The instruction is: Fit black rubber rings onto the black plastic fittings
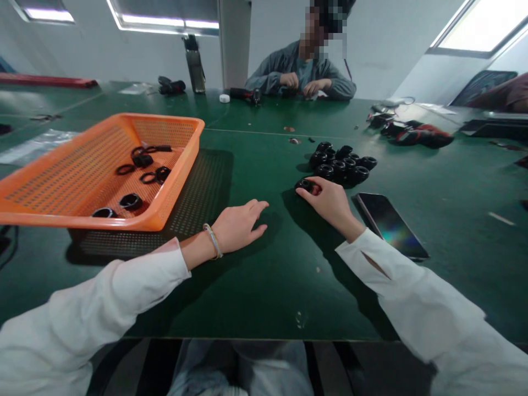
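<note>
On the green bench (264, 286), just before the black pile (339, 165), your right hand (332, 201) pinches one glossy black part (303, 183); your left hand (237, 226) is half open, empty; gripping seems the step; lifting would want a steady pinch.

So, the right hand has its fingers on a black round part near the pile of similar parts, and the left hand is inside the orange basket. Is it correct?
Not quite: the left hand is outside the orange basket, over the green table, as the head view shows. The right hand does have its fingers on a black round part near the pile.
</note>
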A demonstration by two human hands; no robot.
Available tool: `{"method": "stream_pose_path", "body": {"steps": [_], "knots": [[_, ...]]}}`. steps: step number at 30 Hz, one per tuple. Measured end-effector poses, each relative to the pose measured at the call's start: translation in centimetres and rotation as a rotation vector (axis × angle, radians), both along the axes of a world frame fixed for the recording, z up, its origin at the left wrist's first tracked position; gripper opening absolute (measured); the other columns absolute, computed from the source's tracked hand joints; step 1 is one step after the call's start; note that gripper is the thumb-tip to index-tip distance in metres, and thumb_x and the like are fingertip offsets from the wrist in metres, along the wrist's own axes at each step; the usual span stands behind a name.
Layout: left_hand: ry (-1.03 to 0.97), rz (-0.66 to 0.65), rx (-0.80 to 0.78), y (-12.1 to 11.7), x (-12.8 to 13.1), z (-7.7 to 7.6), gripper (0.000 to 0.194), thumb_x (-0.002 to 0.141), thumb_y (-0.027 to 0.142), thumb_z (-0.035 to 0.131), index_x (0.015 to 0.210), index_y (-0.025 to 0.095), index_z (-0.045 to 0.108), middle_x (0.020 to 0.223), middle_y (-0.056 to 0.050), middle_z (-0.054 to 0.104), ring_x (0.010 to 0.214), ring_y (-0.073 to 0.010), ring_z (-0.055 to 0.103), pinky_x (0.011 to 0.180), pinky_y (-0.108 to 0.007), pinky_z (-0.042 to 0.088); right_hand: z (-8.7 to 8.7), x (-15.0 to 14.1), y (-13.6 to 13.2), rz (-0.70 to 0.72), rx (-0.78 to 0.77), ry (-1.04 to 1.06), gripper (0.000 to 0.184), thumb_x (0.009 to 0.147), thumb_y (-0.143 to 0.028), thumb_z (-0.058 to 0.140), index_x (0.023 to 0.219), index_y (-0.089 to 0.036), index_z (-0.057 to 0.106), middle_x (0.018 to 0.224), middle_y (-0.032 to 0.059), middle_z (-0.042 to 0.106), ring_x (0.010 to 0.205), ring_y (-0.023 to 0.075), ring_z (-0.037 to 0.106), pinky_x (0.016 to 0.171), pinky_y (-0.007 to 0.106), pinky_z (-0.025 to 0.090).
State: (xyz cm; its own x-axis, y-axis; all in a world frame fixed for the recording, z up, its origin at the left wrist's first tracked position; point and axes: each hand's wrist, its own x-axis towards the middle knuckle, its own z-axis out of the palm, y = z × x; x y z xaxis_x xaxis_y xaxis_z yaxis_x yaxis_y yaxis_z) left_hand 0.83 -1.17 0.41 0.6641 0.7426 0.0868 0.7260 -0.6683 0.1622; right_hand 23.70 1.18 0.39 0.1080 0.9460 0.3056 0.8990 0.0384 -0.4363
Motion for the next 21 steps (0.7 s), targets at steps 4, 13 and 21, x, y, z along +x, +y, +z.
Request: {"method": "stream_pose_path", "body": {"steps": [4,13,21], "knots": [[0.049,-0.081,0.07,-0.4,-0.1,0.9,0.034,0.09,0.029,0.045,0.12,0.015,0.051,0.109,-0.009,0.06,0.089,-0.02,0.064,0.063,-0.026,0.049,-0.5,1.4,0.9,-0.099,-0.029,-0.151,0.044,0.08,-0.047,0.055,0.11,-0.018,0.067,0.07,0.0082,0.068,0.063,0.0241,0.061,0.053,0.03,0.037],[0.146,0.539,0.25,0.6,-4.9,10.7,0.038,0.092,0.038,0.035,0.097,0.015,0.063,0.089,-0.011,0.065,0.081,-0.0256,0.062,0.067,-0.035,0.049,0.1,2.7,1.5,-0.245,-0.13,-0.261,0.051,0.085,-0.051,0.046,0.124,-0.019,0.059,0.09,0.0171,0.071,0.081,0.0346,0.065,0.059,0.037,0.042],[0.371,0.648,-0.438,5.9,-16.7,9.4,0.05,0.079,0.062,0.046,0.063,0.015,0.054,0.044,0.0,0.052,0.048,-0.0133,0.049,0.049,-0.032,0.048,0.7,3.1,1.7,-0.317,-0.217,-0.222,0.057,0.088,-0.049,0.04,0.132,-0.015,0.051,0.099,0.0269,0.067,0.091,0.043,0.063,0.066,0.046,0.044]]}}
